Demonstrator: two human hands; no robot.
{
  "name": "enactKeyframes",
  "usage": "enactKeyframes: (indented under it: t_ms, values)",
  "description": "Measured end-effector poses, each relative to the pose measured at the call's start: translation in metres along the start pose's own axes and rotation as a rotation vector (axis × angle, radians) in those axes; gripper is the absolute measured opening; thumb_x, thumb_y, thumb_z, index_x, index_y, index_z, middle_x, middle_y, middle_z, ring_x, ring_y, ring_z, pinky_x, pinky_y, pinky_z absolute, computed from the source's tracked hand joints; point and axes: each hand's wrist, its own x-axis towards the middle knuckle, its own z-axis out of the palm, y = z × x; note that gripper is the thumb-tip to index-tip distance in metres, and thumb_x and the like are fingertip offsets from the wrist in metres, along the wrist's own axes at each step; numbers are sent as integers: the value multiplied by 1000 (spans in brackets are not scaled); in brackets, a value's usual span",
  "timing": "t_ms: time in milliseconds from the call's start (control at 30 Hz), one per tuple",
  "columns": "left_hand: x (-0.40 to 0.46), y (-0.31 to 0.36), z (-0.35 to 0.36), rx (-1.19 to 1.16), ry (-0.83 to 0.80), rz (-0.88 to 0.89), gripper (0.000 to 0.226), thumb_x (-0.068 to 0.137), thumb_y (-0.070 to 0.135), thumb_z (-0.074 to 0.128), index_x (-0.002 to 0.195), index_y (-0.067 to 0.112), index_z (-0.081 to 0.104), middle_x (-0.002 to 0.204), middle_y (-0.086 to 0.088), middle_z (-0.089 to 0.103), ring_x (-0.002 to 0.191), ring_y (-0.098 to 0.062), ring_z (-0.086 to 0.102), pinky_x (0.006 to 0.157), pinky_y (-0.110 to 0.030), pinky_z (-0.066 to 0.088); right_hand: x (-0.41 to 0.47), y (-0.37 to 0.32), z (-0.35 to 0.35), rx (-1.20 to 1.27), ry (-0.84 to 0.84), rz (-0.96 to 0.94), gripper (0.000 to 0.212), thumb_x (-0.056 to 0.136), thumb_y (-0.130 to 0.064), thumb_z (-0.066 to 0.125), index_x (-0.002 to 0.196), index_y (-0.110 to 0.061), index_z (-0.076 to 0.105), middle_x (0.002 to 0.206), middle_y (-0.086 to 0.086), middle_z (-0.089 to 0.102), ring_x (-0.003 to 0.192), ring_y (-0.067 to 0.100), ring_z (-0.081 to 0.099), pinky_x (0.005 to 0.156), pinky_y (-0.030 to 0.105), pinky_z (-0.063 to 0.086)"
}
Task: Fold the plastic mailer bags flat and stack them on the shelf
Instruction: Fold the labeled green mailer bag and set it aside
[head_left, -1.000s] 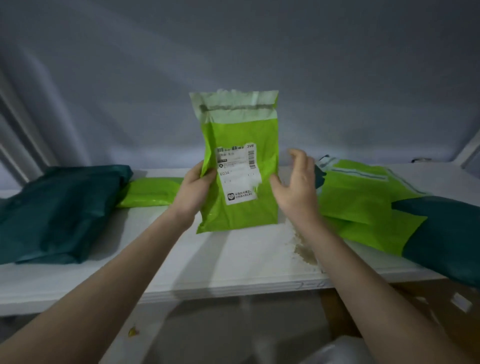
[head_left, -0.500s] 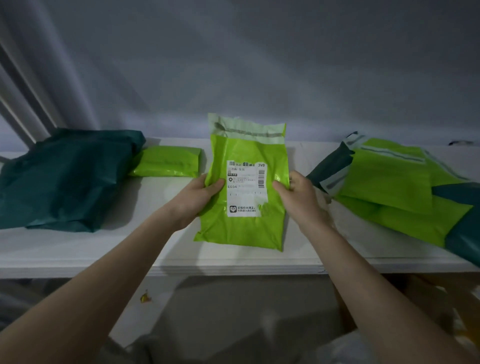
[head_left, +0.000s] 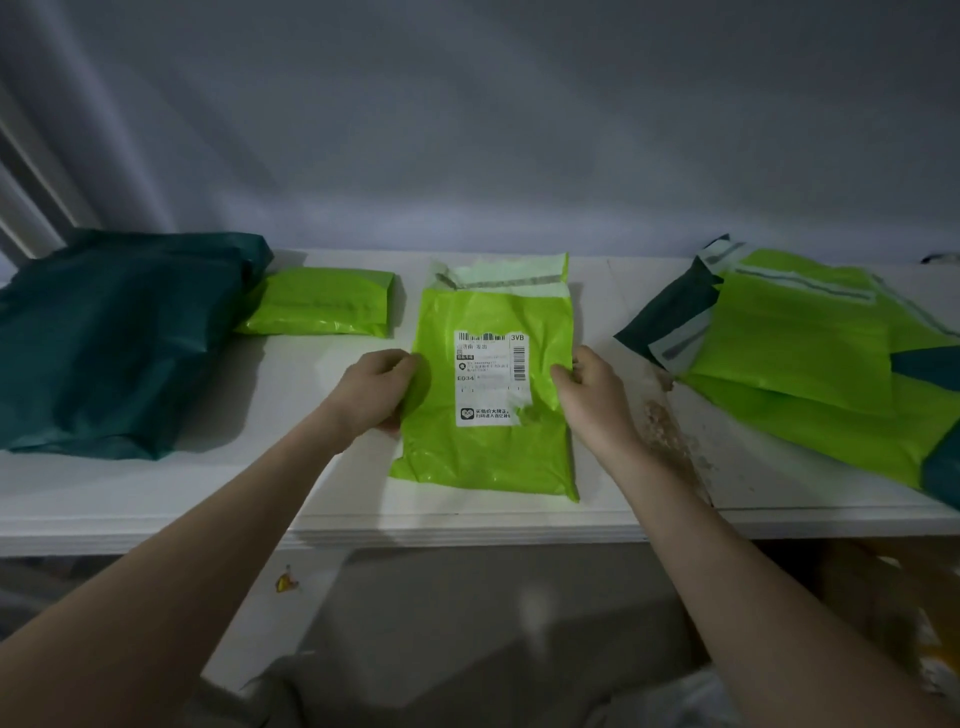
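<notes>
The head camera looks down on two bare forearms reaching forward over a white shelf (head_left: 156, 499). The left hand (head_left: 376, 389) sits at the left edge of a lime green mailer bag (head_left: 488, 457), fingers curled and pinching that edge, which bends up a little under them. The right hand (head_left: 589, 387) is at the opposite edge, thumb on top of the plastic and fingers curled round the side. The bag lies flat on the shelf between the two hands, its white shipping label (head_left: 488, 379) facing up and its pale sealing flap (head_left: 504, 273) toward the wall. Just to its left rests a small folded green bag (head_left: 322, 301), and beyond that a bulky dark teal bag (head_left: 114, 338). On the right, a loose pile of green and teal bags (head_left: 810, 353) lies spread out, with a brown stain (head_left: 670, 436) on the shelf beside it.
</notes>
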Motion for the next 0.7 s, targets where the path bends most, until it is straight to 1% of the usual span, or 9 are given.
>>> enactKeyframes:
  t_ms: [67, 133, 200, 267, 367, 433, 567, 633, 700]
  values:
    - [0, -3, 1, 119, 49, 32, 25, 95, 29, 44, 97, 11, 61, 82, -10, 56, 60, -26, 57, 63, -36, 56, -1, 0, 2, -7, -9, -5, 18, 90, -3, 43, 101, -10, 56, 90, 8, 61, 67, 15, 52, 45, 13, 36]
    - [-2, -3, 5, 206, 83, 72, 24, 95, 28, 43, 99, 8, 56, 86, -12, 58, 64, -31, 61, 60, -37, 57, -2, -1, 4, -17, -9, -13, 21, 90, -1, 41, 105, -9, 54, 93, 8, 61, 68, 16, 52, 43, 10, 35]
    - [-3, -6, 9, 304, 135, 136, 24, 97, 29, 40, 100, 6, 47, 89, -20, 60, 72, -39, 62, 67, -44, 55, -3, -2, 5, -16, 18, -31, 19, 92, -2, 41, 106, -8, 53, 95, 12, 62, 73, 19, 55, 49, 17, 38]
    - [-5, -9, 14, 368, 188, 205, 25, 99, 29, 36, 102, 5, 40, 90, -29, 59, 79, -45, 59, 71, -44, 49, -3, -2, 5, -19, 57, -45, 15, 93, -4, 44, 104, -5, 53, 96, 15, 63, 78, 24, 57, 56, 27, 39]
    - [-8, -10, 17, 388, 235, 298, 26, 101, 26, 33, 107, 1, 38, 91, -34, 59, 83, -48, 56, 65, -40, 37, 1, 0, 3, -34, 90, -58, 11, 91, -4, 49, 97, 0, 57, 92, 18, 66, 81, 28, 59, 64, 30, 39]
    - [-9, -11, 17, 427, 248, 339, 28, 101, 26, 32, 110, 0, 37, 90, -34, 59, 84, -49, 56, 64, -39, 33, 3, 2, 0, -32, 93, -72, 8, 89, -3, 52, 90, 3, 58, 86, 18, 67, 79, 30, 61, 65, 31, 42]
    - [-7, -15, 14, 501, 263, 344, 29, 100, 31, 35, 107, 3, 41, 84, -27, 61, 80, -44, 57, 63, -40, 37, 7, 6, -1, -60, 77, -77, 9, 87, -1, 54, 78, 4, 55, 75, 19, 64, 69, 29, 57, 57, 27, 35]
    - [-5, -16, 8, 501, 272, 326, 26, 97, 34, 43, 96, 9, 49, 80, -16, 63, 79, -37, 57, 65, -37, 40, 8, 8, -1, -69, 68, -61, 11, 85, -2, 56, 77, 5, 56, 75, 22, 64, 68, 34, 58, 58, 27, 35]
    - [-2, -17, 1, 433, 226, 274, 23, 92, 35, 52, 83, 14, 54, 78, -1, 61, 78, -27, 53, 67, -30, 36, 10, 9, -3, -62, 57, -41, 14, 82, -3, 58, 77, 10, 57, 77, 26, 64, 67, 33, 56, 59, 27, 34]
